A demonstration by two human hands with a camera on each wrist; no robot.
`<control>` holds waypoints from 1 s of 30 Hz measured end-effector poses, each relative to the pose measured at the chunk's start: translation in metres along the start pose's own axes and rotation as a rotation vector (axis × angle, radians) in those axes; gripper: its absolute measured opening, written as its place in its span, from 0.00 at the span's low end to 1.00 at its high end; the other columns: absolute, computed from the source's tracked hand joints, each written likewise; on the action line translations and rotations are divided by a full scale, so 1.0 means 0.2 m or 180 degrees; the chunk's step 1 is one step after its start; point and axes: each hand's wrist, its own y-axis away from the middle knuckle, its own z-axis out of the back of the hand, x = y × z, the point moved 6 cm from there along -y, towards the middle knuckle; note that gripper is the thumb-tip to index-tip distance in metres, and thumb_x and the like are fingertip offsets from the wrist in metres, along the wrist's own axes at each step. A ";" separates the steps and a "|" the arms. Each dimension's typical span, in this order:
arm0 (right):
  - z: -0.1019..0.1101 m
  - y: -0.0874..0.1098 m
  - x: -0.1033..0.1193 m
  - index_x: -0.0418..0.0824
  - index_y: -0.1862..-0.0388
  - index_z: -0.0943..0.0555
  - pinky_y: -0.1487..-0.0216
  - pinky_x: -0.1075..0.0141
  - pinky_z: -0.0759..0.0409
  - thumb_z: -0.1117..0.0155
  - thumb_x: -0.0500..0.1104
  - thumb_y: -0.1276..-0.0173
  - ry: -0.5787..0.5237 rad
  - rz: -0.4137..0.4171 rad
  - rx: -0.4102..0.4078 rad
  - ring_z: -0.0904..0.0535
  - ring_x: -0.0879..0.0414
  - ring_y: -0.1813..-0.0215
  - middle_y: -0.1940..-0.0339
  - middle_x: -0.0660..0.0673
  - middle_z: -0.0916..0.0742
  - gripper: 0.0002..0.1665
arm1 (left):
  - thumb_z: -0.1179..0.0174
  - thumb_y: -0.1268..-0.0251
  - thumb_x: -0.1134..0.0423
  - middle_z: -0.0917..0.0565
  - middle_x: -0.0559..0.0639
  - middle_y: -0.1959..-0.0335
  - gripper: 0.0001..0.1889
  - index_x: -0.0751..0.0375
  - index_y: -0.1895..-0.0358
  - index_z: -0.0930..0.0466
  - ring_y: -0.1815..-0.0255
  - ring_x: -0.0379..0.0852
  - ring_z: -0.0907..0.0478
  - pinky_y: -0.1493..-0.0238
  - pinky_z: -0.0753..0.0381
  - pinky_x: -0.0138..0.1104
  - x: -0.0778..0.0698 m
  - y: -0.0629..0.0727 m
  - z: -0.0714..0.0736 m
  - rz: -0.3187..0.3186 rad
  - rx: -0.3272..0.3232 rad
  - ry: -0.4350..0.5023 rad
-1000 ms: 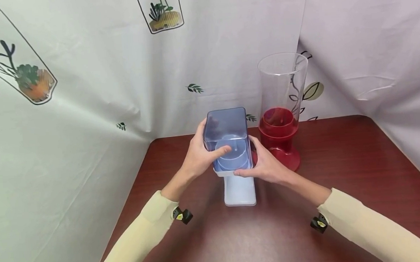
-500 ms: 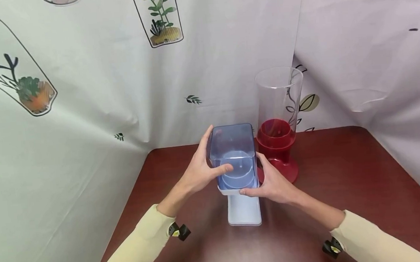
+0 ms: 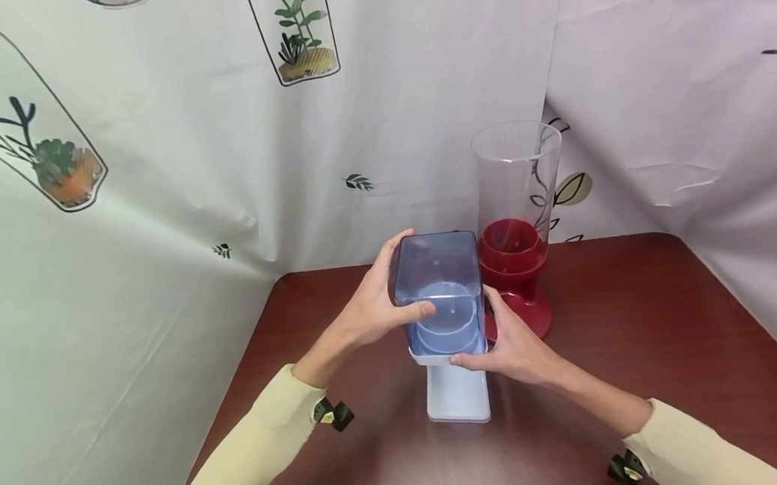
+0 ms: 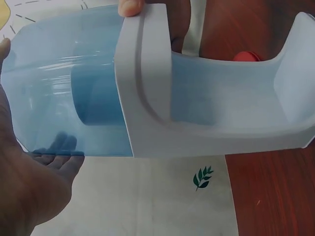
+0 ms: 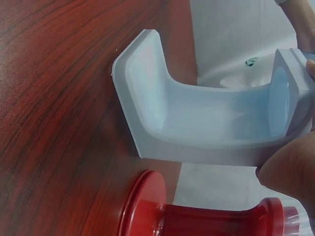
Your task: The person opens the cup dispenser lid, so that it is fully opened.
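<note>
Both hands hold a dispenser with a clear blue box (image 3: 437,261) on top of a white stand (image 3: 458,395). My left hand (image 3: 374,307) grips the box's left side, its thumb across the front face. On the right, my right hand (image 3: 513,343) grips the white collar, its thumb lying along the front edge. A round inner shape shows through the blue plastic. In the right wrist view the stand's flat foot (image 5: 142,88) is right at the tabletop. The left wrist view shows the open, curved hollow (image 4: 226,93) between collar and foot.
Just behind and to the right stands a red dispenser base (image 3: 523,286) with a tall clear cylinder (image 3: 519,173) on it. The dark red wooden table (image 3: 639,345) meets white printed cloth (image 3: 407,121) at the back and sides.
The head view has tilted up, so the scene sits lower. Both hands and the blue-and-white dispenser have shifted a little to the right, nearer the red dispenser. The grips look the same.
</note>
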 end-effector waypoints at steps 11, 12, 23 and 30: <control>0.00 0.00 -0.01 0.49 0.16 0.47 0.38 0.41 0.17 0.13 0.50 0.48 -0.0120 -0.0062 0.0024 0.29 0.42 0.28 0.28 0.44 0.27 0.68 | 0.23 0.46 0.41 0.22 0.47 0.35 0.53 0.55 0.20 0.42 0.41 0.46 0.20 0.38 0.18 0.46 0.00 -0.03 0.03 -0.0105 -0.0128 -0.0312; 0.00 0.00 -0.01 0.49 0.16 0.47 0.37 0.41 0.17 0.13 0.50 0.48 -0.0115 -0.0072 0.0016 0.29 0.43 0.28 0.28 0.44 0.27 0.68 | 0.23 0.46 0.41 0.22 0.47 0.35 0.53 0.55 0.20 0.42 0.42 0.46 0.20 0.38 0.18 0.46 0.00 -0.04 0.03 -0.0095 -0.0122 -0.0334; 0.01 -0.01 -0.02 0.51 0.16 0.48 0.36 0.41 0.19 0.13 0.51 0.48 -0.0050 -0.0064 0.0005 0.30 0.44 0.27 0.27 0.45 0.27 0.69 | 0.23 0.46 0.47 0.23 0.48 0.36 0.52 0.54 0.21 0.43 0.42 0.46 0.21 0.39 0.17 0.44 -0.02 -0.05 0.03 -0.0045 0.0005 -0.0423; 0.01 -0.01 -0.02 0.51 0.16 0.47 0.37 0.41 0.18 0.13 0.51 0.48 -0.0039 -0.0076 0.0015 0.30 0.43 0.27 0.27 0.45 0.27 0.68 | 0.20 0.47 0.56 0.25 0.48 0.35 0.53 0.54 0.21 0.45 0.40 0.46 0.22 0.38 0.18 0.44 -0.02 -0.04 0.03 -0.0053 0.0066 -0.0310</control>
